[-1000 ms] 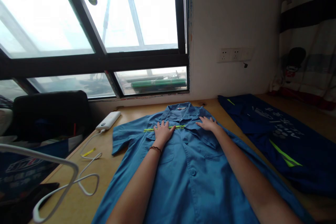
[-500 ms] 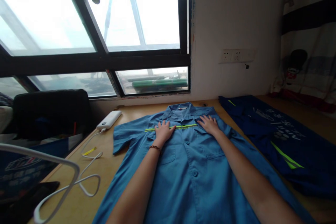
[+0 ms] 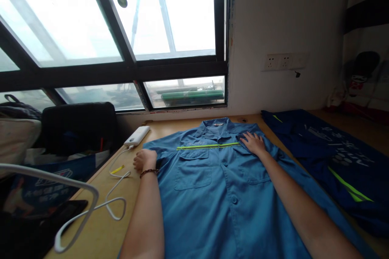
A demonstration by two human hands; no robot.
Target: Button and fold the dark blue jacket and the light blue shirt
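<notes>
A light blue short-sleeved work shirt (image 3: 219, 194) with a yellow-green chest stripe lies face up and buttoned on the wooden table (image 3: 100, 226), collar toward the wall. My right hand (image 3: 254, 143) rests flat on its upper right chest, fingers spread. My left hand (image 3: 145, 159), with a bead bracelet at the wrist, has its fingers curled on the shirt's left sleeve (image 3: 153, 149); the fingertips are hidden under the hand.
A darker blue garment (image 3: 328, 158) lies on the right of the table. A white power bank (image 3: 137, 135) with a white cable (image 3: 117, 206) sits left of the shirt. A white hanger (image 3: 60, 194), a black chair (image 3: 79, 127) and a window lie further left.
My left hand has slid from the shirt's chest stripe out to the left sleeve and curled. The right hand stays on the right chest. The view has shifted left.
</notes>
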